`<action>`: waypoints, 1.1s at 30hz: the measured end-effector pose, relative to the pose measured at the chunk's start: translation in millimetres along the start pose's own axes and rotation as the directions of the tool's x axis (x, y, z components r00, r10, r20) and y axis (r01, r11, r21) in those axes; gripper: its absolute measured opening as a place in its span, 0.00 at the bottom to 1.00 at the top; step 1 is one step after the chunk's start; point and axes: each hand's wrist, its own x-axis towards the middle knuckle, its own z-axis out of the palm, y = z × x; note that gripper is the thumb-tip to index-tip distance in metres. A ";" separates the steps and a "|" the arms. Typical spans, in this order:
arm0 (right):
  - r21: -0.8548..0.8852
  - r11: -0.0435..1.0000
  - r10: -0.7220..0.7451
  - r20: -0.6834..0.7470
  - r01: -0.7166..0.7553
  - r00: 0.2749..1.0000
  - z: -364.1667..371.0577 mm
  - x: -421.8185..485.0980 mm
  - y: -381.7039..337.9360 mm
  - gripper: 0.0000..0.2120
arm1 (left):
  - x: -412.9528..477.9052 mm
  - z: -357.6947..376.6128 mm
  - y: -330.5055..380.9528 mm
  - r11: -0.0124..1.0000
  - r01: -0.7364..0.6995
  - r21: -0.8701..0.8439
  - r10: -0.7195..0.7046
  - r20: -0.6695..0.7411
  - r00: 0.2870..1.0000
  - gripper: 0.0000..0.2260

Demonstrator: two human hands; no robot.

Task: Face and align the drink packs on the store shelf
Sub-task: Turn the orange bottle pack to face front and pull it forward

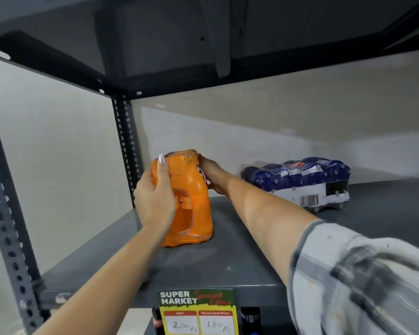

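Observation:
An orange shrink-wrapped drink pack (pixel 191 201) stands on end on the grey metal shelf (pixel 240 250), near the left rear post. My left hand (pixel 155 197) grips its left side, thumb up along the wrap. My right hand (pixel 212 175) holds its right side from behind, partly hidden by the pack. A dark blue drink pack (pixel 300 180) lies on its side further right and back, its barcode facing forward, apart from both hands.
A perforated steel post (pixel 126 146) stands just behind the orange pack; another (pixel 7 226) rises at the front left. The upper shelf (pixel 203 44) hangs low overhead. A supermarket price tag (pixel 198 313) is clipped to the front edge. A pale wall backs the shelf.

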 end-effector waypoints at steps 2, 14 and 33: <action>-0.027 0.999 -0.026 -0.040 0.025 0.999 2.0 0.2 3.7 0.23 | 7.9 -1.6 -6.9 1.000 0.007 0.019 -0.007 -0.001 1.000 0.24; -0.465 0.873 -0.039 -0.369 -0.148 0.929 -8.7 -40.5 0.1 0.33 | 91.8 -30.0 -35.3 0.814 0.580 0.026 -0.571 0.219 0.791 0.24; -0.580 0.814 -0.100 -0.205 -0.038 0.974 -24.3 -90.3 31.1 0.33 | 64.6 -29.4 -55.8 0.865 0.502 0.001 -0.469 0.359 0.807 0.40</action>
